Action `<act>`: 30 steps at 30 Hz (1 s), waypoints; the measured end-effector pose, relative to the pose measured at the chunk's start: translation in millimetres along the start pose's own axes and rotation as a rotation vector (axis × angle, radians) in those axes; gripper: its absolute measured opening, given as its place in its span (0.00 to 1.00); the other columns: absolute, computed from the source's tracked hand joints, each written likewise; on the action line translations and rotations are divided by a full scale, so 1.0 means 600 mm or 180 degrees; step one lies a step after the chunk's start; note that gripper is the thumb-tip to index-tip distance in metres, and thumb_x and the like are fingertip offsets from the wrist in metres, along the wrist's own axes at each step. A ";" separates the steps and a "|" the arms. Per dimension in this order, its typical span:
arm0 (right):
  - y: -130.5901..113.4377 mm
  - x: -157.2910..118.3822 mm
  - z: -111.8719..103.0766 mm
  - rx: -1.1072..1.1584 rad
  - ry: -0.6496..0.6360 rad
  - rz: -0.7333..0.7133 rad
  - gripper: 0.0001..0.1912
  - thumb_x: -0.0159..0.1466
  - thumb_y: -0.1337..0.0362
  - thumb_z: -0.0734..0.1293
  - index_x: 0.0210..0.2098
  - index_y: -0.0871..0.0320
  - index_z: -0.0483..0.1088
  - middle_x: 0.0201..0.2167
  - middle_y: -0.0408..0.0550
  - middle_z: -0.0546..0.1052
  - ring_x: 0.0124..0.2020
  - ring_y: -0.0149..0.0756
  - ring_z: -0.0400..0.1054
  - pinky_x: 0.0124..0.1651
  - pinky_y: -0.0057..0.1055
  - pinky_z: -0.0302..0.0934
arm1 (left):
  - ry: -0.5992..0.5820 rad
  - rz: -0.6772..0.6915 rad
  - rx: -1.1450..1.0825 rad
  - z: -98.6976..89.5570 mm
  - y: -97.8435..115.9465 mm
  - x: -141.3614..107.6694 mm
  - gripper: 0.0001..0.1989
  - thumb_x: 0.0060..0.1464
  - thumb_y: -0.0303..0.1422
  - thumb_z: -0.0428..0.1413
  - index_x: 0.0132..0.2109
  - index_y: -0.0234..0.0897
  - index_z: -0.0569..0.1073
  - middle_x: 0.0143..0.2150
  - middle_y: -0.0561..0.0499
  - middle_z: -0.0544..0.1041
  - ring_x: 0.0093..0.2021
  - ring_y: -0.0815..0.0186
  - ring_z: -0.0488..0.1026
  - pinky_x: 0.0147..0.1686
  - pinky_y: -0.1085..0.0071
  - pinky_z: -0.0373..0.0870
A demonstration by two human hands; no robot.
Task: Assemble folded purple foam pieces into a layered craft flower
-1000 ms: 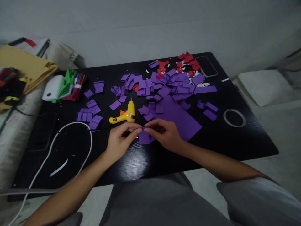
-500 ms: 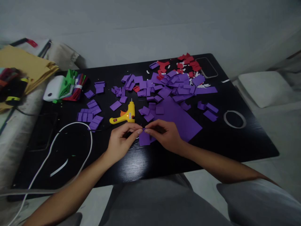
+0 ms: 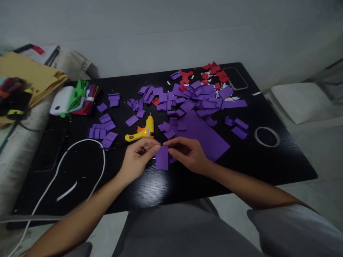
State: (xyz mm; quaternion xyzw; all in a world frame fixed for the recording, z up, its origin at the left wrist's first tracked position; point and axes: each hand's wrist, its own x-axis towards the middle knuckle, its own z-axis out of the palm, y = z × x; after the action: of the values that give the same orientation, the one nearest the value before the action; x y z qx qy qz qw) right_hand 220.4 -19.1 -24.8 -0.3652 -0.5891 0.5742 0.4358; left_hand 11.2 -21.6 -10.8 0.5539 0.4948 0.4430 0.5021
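Note:
A small purple paper piece (image 3: 162, 159) hangs between my two hands over the front of the black table. My left hand (image 3: 138, 155) pinches its upper left corner. At its upper right edge, my right hand (image 3: 187, 153) has thumb and forefinger pressed on the paper. Just beyond my left hand lies a yellow glue gun (image 3: 142, 132), its nozzle pointing away. A large purple sheet (image 3: 205, 137) rests flat behind my right hand, with small folded purple pieces (image 3: 166, 129) at its left edge.
A heap of purple pieces (image 3: 198, 92) and red scraps (image 3: 221, 75) covers the back. Stacked purple pieces (image 3: 98, 132) lie left, near a white cable (image 3: 104, 157). A tape ring (image 3: 267, 136) is at right; a phone-shaped frame (image 3: 247, 86) sits at the back right corner.
The purple piece between my hands has shifted slightly left and now shows more of its flat face. My fingertips have moved a little apart along its top edge.

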 end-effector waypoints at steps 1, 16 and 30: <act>0.000 0.000 0.000 0.0016 -0.0007 -0.0007 0.11 0.67 0.59 0.73 0.47 0.55 0.81 0.43 0.49 0.85 0.42 0.37 0.81 0.49 0.35 0.77 | 0.0002 -0.0010 -0.0009 0.000 0.000 0.000 0.12 0.55 0.42 0.69 0.36 0.37 0.82 0.29 0.51 0.80 0.26 0.69 0.73 0.27 0.73 0.72; 0.002 0.002 0.000 -0.0234 0.0184 -0.0033 0.07 0.65 0.63 0.72 0.42 0.55 0.81 0.38 0.46 0.86 0.37 0.35 0.81 0.43 0.32 0.77 | -0.0011 0.0118 0.0120 0.003 0.002 -0.005 0.10 0.56 0.40 0.68 0.37 0.37 0.82 0.29 0.51 0.82 0.28 0.68 0.77 0.30 0.72 0.76; 0.004 0.002 0.000 -0.0444 0.0296 -0.0169 0.06 0.63 0.66 0.73 0.39 0.54 0.83 0.36 0.46 0.86 0.35 0.36 0.81 0.40 0.32 0.75 | -0.0184 0.0339 0.0257 0.001 0.003 -0.007 0.04 0.58 0.33 0.66 0.39 0.38 0.83 0.30 0.53 0.82 0.29 0.69 0.78 0.31 0.74 0.76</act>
State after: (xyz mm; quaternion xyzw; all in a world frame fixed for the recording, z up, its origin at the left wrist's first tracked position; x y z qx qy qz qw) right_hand 219.7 -17.9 -27.2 -0.4051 -0.6162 0.5024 0.4513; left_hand 11.5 -26.1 -8.8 0.6118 0.4674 0.4326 0.4691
